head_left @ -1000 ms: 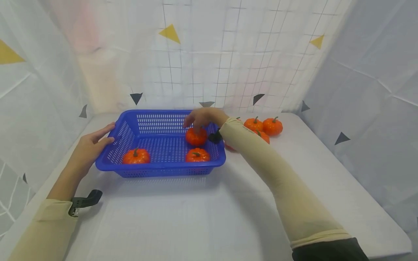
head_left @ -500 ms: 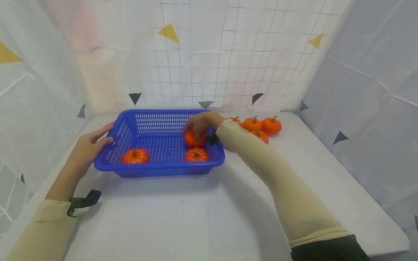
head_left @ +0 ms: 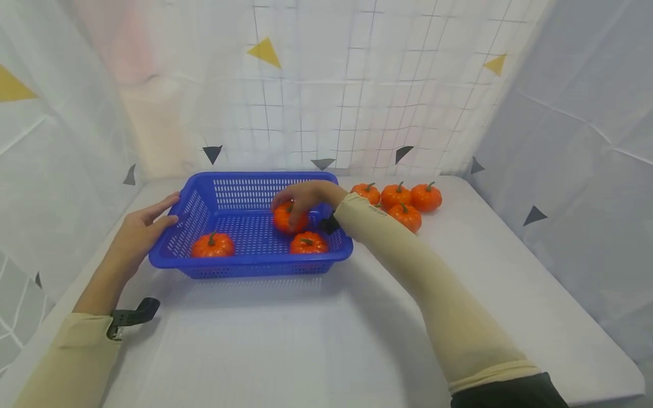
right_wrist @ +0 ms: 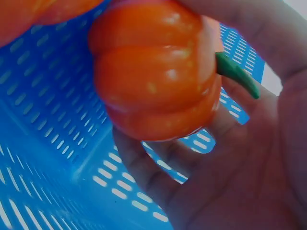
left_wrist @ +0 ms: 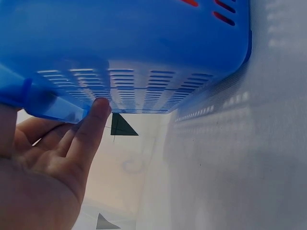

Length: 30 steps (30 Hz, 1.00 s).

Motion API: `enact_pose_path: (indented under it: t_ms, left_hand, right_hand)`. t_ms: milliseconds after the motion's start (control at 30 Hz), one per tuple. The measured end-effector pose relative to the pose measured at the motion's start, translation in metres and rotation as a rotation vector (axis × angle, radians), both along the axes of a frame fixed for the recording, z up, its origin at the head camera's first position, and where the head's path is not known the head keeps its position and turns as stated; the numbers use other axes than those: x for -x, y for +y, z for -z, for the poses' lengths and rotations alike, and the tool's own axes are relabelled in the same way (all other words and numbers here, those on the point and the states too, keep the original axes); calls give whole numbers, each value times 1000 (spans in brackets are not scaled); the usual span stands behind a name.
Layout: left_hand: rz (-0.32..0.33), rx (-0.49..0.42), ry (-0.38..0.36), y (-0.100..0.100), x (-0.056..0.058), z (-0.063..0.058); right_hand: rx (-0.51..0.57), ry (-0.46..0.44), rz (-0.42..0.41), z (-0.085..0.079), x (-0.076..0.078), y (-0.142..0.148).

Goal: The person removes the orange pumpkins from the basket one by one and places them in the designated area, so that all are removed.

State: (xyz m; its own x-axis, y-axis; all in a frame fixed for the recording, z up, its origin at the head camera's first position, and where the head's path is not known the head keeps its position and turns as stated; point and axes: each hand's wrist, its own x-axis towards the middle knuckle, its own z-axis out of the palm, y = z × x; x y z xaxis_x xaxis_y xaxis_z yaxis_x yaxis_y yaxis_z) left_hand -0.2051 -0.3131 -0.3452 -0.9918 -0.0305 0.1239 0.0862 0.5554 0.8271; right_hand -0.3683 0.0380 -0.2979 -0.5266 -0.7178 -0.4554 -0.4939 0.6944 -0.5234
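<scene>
A blue plastic basket point(head_left: 250, 259) with slotted walls stands on the table. My left hand point(head_left: 138, 232) grips its left rim; in the left wrist view, fingertips point(left_wrist: 100, 106) reach the outer wall below the rim. Inside the basket my right hand point(head_left: 306, 195) holds a small orange pumpkin point(head_left: 283, 218), thumb and fingers around its sides. The right wrist view shows this pumpkin point(right_wrist: 153, 72) close up, its green stem pointing toward the palm. Another pumpkin point(head_left: 309, 243) sits in the front right corner, just before the held one. A further pumpkin point(head_left: 213, 245) lies at the front left.
Several more orange pumpkins point(head_left: 405, 216) are grouped on the white table point(head_left: 255, 345), right of the basket. My right forearm crosses in front of them and partly hides one. White sheets point(head_left: 316, 85) hang behind and at both sides.
My right hand has come down around the pumpkin at the basket's right side and shifted it leftward. More of the pumpkins on the table now show. The left hand has stayed at the rim.
</scene>
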Motion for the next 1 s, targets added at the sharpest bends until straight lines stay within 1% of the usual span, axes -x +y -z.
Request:
enact_pose_path:
  t_ms: [167,300,467,567,733,1000]
  left_hand:
    - [1,0,-3,1,0,0]
    - [5,-2,0,2,0,0]
    - [2,-12,-1,2,-1,0]
    - [-3,-9,1,2,-1,0]
    - [-8,1,-1,3,-2,0]
    - [-12,6,-9,4,-2,-2]
  right_hand:
    - [49,30,30,-3,-1,2]
    - [101,53,35,-6,-2,3]
    - [186,72,8,-11,-3,4]
    - [249,65,-5,-15,-6,6]
    - [287,92,7,-22,-11,10]
    - [373,109,-17,-29,-17,14]
